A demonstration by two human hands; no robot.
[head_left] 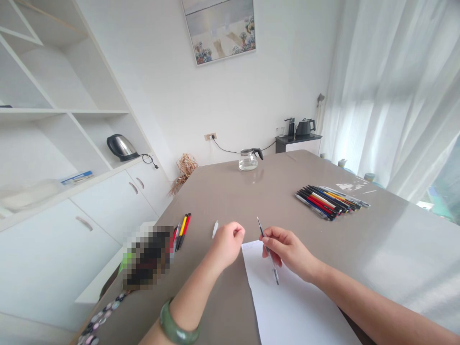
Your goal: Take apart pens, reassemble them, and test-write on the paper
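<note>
We see the right hand (287,245) — its grip closed on a pen (274,272) — over the sheet (294,311). Left of the sheet, the left hand (227,244) is curled closed; whether it holds anything, we cannot tell. On the counter (223,191): clustered pens (330,202) beyond the sheet's right side, a glass pot (247,164) farther beyond.

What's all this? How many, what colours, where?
Table: one, taupe, middle
Pen: one, part-clear, right hand
Paper: one, white, below pen
Pen pile: many, mixed, table right
Loose pens: several, mixed, table left
Small piece: one, whitish, mid-table
Glass pot: one, clear, table end
Shelves: several, white, left
Kettles: two, silver-black and black, shelves and back cabinet
Picture: one, pale, wall
Curtain: count unclear, white, right
Dry plant: one, tan, back left
Beads: several, mixed, lower left
Bracelet: one, green, left arm
Left hand: one, bare, beside paper
Right hand: one, bare, over paper
</note>
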